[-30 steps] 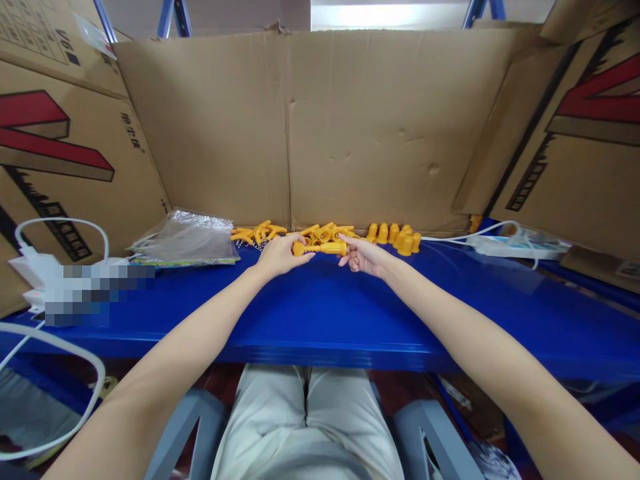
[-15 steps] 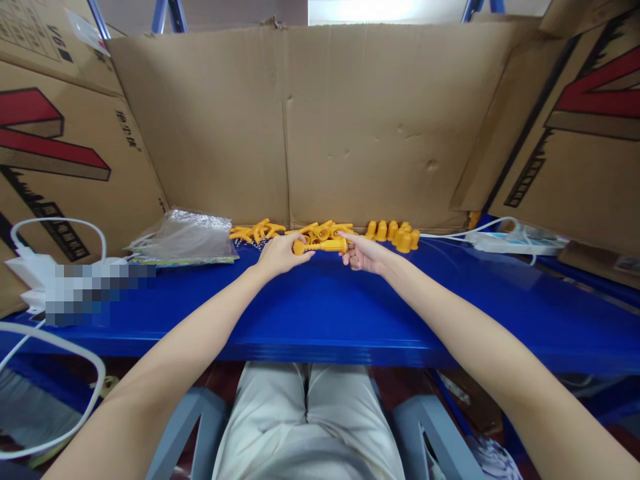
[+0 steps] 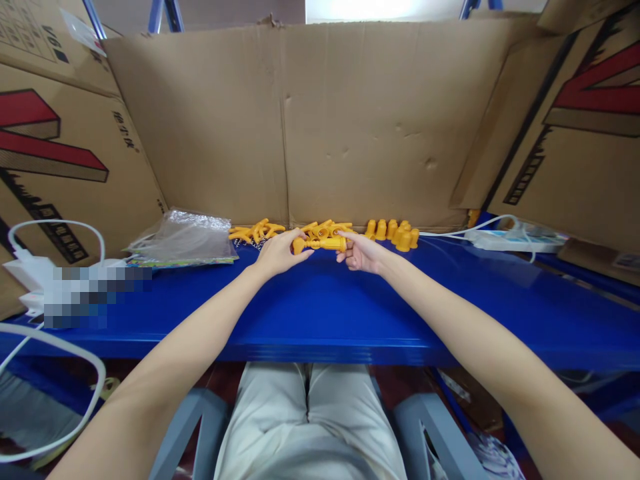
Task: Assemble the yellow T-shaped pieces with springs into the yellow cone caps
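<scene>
A yellow plastic piece point(image 3: 325, 245) with a narrow neck lies level between my two hands, just above the blue table. My left hand point(image 3: 279, 255) pinches its wider left end between thumb and fingers. At the right end, my right hand point(image 3: 363, 253) grips it with curled fingers, the index finger along the top. Behind the hands lie yellow hollow parts point(image 3: 323, 231), partly hidden. To their left is a pile of yellow branched pieces point(image 3: 257, 231) with small metal springs or screws point(image 3: 244, 243) beside them. Several yellow caps point(image 3: 403, 235) stand to the right of my right hand.
Cardboard panels point(image 3: 385, 120) wall the back and sides of the blue table point(image 3: 330, 313). Clear plastic bags point(image 3: 185, 237) lie at the left, near white chargers and cables point(image 3: 33, 273). A white power strip point(image 3: 515, 240) sits at the right.
The yellow piece has turned slightly between my hands, and its left end shows a different side. Both hands stay almost in place.
</scene>
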Tool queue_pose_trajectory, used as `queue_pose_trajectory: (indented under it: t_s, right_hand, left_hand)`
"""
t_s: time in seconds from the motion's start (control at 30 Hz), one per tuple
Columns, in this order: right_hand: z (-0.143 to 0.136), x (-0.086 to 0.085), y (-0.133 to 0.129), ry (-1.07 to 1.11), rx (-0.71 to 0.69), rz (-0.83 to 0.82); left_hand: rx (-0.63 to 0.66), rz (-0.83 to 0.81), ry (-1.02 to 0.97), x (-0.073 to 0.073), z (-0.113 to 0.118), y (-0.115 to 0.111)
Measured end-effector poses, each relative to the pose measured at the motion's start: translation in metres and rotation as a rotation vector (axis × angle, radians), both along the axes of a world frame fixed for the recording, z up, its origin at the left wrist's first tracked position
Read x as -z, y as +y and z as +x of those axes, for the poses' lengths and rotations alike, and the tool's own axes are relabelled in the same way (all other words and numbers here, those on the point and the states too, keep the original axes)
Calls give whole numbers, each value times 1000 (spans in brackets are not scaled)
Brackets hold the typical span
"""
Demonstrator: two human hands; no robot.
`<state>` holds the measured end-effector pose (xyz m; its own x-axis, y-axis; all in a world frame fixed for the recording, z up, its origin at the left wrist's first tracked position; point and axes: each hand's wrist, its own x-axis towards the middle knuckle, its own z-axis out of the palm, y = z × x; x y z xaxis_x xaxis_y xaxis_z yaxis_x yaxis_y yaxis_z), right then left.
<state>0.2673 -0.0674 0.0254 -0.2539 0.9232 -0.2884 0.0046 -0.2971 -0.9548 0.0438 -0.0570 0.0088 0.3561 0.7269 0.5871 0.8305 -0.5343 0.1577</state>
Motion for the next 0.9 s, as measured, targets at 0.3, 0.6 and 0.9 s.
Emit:
queue_pose_trajectory:
  t_s: [0.3,0.6,0.9]
  right_hand:
    - [0,-4,1,191,235,166]
    - [7,-5,60,-162,578,801]
    - [-31,-7,82,-886,462,1064]
  left_hand:
    - [239,-151,72,6,-9,12]
    - [-3,-411,264,9,-13,12]
    - [-50,-530,317,7,-12,9]
